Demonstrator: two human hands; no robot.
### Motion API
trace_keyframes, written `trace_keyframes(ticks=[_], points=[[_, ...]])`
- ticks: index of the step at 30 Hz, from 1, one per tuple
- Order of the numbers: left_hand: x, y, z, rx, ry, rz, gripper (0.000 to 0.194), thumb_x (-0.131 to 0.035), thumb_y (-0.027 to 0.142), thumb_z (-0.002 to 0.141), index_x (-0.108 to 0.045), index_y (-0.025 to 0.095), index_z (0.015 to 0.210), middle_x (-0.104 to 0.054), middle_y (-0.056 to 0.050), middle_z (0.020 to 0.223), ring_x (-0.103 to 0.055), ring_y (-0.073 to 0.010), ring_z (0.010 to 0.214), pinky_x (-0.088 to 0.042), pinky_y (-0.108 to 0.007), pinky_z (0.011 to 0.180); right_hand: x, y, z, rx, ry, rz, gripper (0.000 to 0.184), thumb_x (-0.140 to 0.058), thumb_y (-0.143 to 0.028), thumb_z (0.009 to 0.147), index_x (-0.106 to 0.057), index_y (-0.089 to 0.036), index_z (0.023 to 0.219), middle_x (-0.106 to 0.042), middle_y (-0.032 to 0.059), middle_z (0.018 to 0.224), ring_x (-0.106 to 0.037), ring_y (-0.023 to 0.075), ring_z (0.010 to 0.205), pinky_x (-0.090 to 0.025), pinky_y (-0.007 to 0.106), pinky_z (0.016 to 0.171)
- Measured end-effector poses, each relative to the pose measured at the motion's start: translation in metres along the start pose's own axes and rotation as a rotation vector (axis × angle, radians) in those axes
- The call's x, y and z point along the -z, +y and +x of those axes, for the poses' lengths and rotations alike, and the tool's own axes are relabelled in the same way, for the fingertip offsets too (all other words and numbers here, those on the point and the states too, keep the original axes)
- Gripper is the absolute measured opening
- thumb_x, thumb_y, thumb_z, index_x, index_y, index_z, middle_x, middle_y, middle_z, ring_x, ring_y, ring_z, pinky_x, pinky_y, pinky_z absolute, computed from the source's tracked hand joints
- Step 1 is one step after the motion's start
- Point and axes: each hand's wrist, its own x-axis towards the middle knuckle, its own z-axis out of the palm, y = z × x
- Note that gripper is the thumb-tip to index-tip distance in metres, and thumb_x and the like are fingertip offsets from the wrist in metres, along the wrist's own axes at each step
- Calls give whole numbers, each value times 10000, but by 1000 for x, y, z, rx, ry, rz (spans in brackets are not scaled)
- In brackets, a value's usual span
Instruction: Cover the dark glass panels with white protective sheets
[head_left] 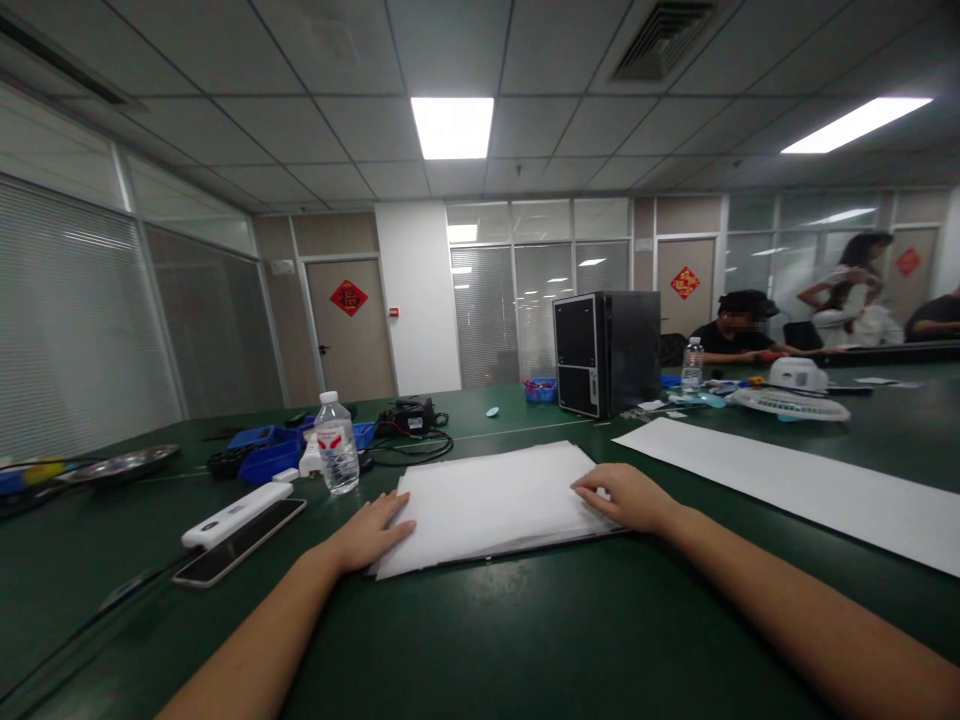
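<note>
A white sheet [495, 500] lies over a flat dark panel on the green table [525, 630] in front of me. My left hand [371, 535] rests flat on the sheet's near left corner, fingers stretched out. My right hand [626, 497] presses on the sheet's right edge with the fingers curved down onto it. Neither hand lifts anything.
A phone [240, 542] and a white device [236, 513] lie at the left, beside a water bottle [336, 443], blue bins [266, 450] and cables. A long white sheet [795, 485] lies to the right. A black computer case [606, 352] stands behind. People sit and stand at the far right.
</note>
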Motion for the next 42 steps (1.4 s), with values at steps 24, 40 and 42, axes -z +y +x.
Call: trace_keyframes(ticks=[24,40,42], points=[[7,6,-4,9,-70,55,613,-606,530,971,-473,249,1499,-385,-108,1646,-374,-348,1498,-255,-655,1228,6,70,-10,-398,132,-218,496,-470,-386,981,-624,-200,1414,-554,137,1520,-452,323,1431,-307,501,1204],[3,6,-4,15,-50,43,629,-569,556,985,-450,243,1517,-365,-115,1659,-334,-349,1525,-222,-656,1243,4,89,-18,-736,42,-437,326,-617,-433,1003,-653,-164,1183,-692,70,1139,-677,205,989,-575,428,887],[3,7,-4,18,-51,44,632,-570,555,984,-448,240,1518,-366,-116,1659,-336,-350,1523,-224,-657,1242,6,73,-13,-667,90,-453,311,-533,-414,1041,-655,-152,1157,-709,84,1076,-687,215,954,-560,419,862]])
